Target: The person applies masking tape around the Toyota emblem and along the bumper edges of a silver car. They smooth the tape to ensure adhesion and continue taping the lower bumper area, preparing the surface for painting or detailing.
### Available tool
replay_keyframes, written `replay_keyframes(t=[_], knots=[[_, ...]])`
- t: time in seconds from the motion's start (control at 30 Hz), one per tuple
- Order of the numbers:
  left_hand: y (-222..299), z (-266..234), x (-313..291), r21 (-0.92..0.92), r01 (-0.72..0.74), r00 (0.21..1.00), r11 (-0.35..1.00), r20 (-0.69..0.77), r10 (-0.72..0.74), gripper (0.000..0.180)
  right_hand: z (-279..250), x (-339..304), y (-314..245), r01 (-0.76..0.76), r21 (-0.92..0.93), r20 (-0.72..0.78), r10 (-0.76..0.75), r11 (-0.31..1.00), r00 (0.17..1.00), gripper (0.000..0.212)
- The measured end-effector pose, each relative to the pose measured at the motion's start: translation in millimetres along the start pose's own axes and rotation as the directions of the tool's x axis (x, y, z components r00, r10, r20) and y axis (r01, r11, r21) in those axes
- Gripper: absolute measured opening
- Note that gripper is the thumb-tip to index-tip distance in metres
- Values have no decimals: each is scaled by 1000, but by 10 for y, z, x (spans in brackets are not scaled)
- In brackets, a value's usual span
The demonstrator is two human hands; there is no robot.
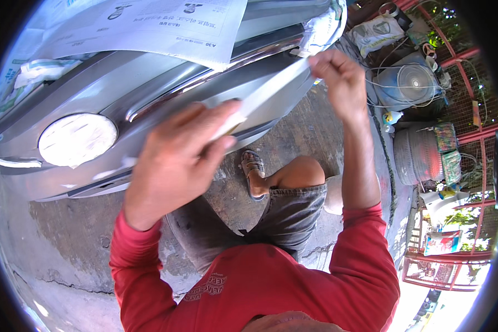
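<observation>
A pale strip of tape point(276, 86) is stretched between my two hands in front of a grey car bumper point(108, 91). My left hand point(171, 152), slightly blurred, closes on the strip's lower left end; whether a roll sits behind its fingers I cannot tell. My right hand point(342, 80) pinches the upper right end. Beyond the strip, a printed newspaper sheet point(149, 25) covers the top of the bumper. A round recess on the bumper's left is covered in white point(78, 139). Along the middle of the bumper runs a shiny trim strip point(174, 91).
My bent leg and sandalled foot point(253, 172) are on the stained concrete floor point(77, 232) close to the bumper. To the right stand a fan point(415, 83) with loose cables, stacked tyres point(418, 154) and a white sack point(377, 34), beside a red metal mesh fence point(476, 133).
</observation>
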State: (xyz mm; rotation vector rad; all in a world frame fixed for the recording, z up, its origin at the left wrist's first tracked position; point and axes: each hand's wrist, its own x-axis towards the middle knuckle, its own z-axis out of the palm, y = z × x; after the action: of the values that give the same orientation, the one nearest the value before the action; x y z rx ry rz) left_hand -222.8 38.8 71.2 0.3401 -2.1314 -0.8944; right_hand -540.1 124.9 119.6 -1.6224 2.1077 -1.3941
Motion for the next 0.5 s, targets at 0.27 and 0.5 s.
replay_keyframes(t=[0.27, 0.5], knots=[[25, -560, -255, 138, 66, 994, 988, -91, -54, 35, -185, 686, 302, -184, 82, 83, 177, 980, 981, 22], [-9, -377, -229, 120, 67, 997, 990, -54, -61, 42, -133, 795, 419, -172, 16, -7, 173, 985, 985, 27]])
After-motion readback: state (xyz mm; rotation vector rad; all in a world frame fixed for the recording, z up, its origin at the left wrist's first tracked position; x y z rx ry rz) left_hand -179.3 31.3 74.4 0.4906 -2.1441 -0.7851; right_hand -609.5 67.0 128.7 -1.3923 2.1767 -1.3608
